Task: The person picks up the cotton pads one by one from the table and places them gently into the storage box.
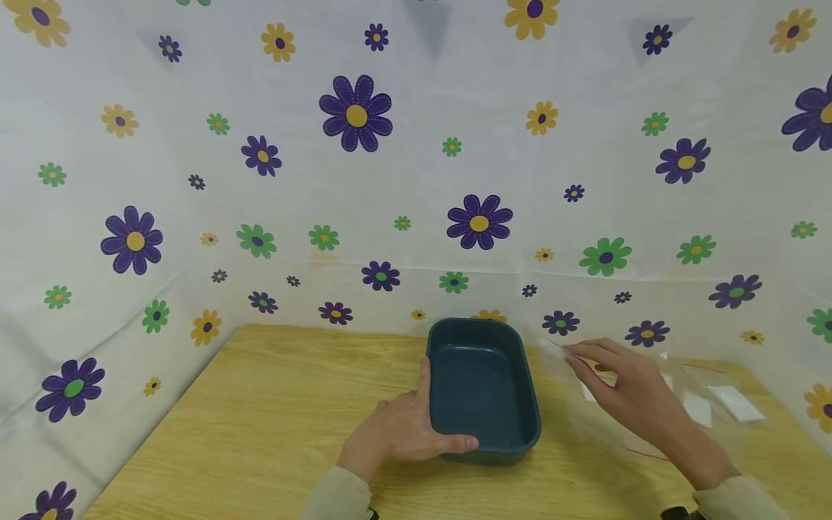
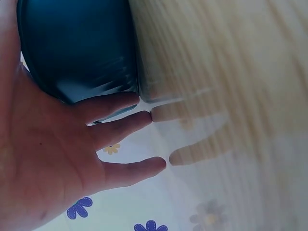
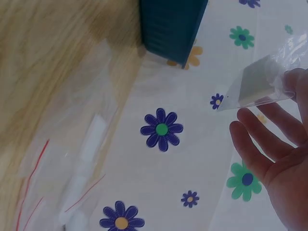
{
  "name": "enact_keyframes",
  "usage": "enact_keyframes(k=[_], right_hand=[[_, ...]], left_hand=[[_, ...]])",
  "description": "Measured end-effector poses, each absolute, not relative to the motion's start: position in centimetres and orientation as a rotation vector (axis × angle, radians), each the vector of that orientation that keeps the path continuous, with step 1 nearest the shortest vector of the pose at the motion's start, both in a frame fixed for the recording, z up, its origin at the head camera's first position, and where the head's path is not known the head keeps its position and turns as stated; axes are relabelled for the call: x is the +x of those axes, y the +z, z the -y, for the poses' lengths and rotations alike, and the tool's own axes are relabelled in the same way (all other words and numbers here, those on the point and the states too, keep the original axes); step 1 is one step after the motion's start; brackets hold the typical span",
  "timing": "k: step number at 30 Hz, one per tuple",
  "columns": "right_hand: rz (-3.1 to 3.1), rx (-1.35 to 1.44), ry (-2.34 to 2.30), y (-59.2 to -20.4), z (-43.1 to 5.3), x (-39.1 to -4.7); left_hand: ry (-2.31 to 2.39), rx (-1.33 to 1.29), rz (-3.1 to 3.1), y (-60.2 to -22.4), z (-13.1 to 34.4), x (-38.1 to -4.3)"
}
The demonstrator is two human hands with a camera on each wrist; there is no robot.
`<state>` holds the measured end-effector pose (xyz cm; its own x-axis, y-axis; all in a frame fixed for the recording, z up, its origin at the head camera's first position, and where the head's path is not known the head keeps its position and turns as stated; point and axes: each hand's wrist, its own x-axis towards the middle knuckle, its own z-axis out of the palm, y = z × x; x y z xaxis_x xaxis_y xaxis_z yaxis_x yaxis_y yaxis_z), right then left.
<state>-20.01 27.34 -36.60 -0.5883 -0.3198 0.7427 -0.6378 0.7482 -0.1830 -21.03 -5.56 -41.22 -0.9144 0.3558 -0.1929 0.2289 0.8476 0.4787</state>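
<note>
A dark teal plastic bin [image 1: 481,393] stands upright on the wooden table, its inside bare. My left hand [image 1: 406,430] rests at its near left corner, thumb lying over the near rim and index finger along the left side. The left wrist view shows the other fingers [image 2: 127,173] straight, tips at the tabletop. To the right of the bin, my right hand [image 1: 624,386] pinches a small clear plastic bag [image 3: 257,86] between thumb and index finger. A flat pale piece shows inside that bag. The remaining right fingers are extended loosely below it.
Clear zip bags [image 3: 62,144] with red seal lines lie on the right of the table, under and beside the right hand. White pieces [image 1: 736,403] show in them. A flower-print sheet [image 1: 416,173] hangs behind the wooden table [image 1: 279,404] and at its sides.
</note>
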Motion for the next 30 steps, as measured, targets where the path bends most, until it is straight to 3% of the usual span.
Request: enact_keyframes(k=[11,30], right_hand=[[2.241,0.788,0.562,-35.8,-24.9,-21.6],[2.218,0.988,0.563,-38.8,-22.2,-23.7]], left_hand=[[0.658,0.437,-2.758,-41.5,5.5,-21.2],[0.656,0.456,-2.752,-41.3,5.5,-21.2]])
